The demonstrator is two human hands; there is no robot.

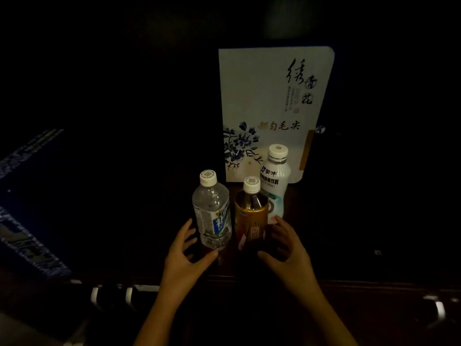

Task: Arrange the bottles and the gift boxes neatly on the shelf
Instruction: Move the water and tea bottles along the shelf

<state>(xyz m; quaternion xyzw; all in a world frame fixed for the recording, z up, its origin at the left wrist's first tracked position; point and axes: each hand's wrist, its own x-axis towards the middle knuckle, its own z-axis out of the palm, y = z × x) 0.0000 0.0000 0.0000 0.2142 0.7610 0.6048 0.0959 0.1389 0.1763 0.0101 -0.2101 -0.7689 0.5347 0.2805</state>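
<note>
On a dark shelf (294,283), three bottles stand before a white gift box (262,101): water (212,216), tea (251,216), milk (275,186). Left hand (184,258) and right hand (287,250), fingers spread, grasp nothing.

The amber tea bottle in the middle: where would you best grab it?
Probably round its labelled body, from the near right. The amber tea bottle stands upright, with the water bottle close on its left and the milk bottle behind, so that side is free.
</note>
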